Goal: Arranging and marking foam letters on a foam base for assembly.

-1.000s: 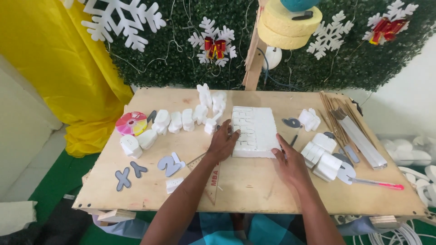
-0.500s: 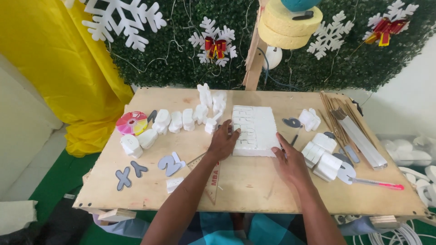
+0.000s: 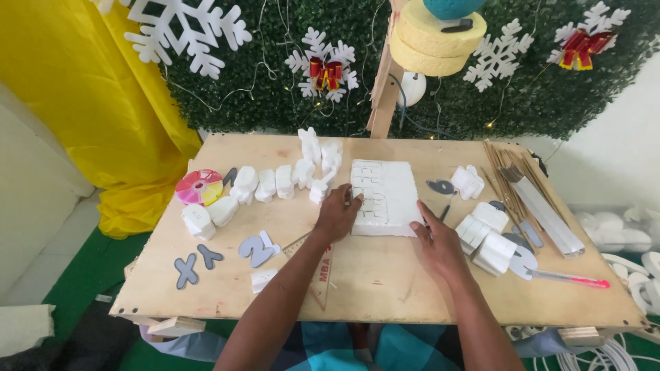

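The foam block (image 3: 383, 196), a white slab scored with lines on its near-left part, lies flat near the middle of the wooden desk (image 3: 385, 275). The left hand (image 3: 338, 214) rests against its left edge, fingers (image 3: 352, 199) loosely spread and curled over the rim onto the top face. The right hand (image 3: 437, 242) sits at the near right corner, fingers together and lying flat, the tips touching the block's edge; neither hand pinches anything.

Holding the slab well here seems to call for even, light pressure from both sides, since foam of this kind probably dents and crumbles under hard fingertips. Keeping the palms low on the desk would likely stop it sliding.

Things crowd in on both sides. A row of white foam pieces (image 3: 278, 182) runs from the left toward the block's far-left corner, the nearest one just beside the left hand. A wooden set square (image 3: 317, 268) lies under the left forearm. To the right, more foam chunks (image 3: 489, 237) sit near the right hand, with a pen (image 3: 443, 209) between them and the block. Farther right lie a bundle of thin sticks (image 3: 505, 172) and a pink-handled cutter (image 3: 567, 278). Grey cut-out shapes (image 3: 258, 249) and a colourful disc (image 3: 199, 187) rest well apart on the left.
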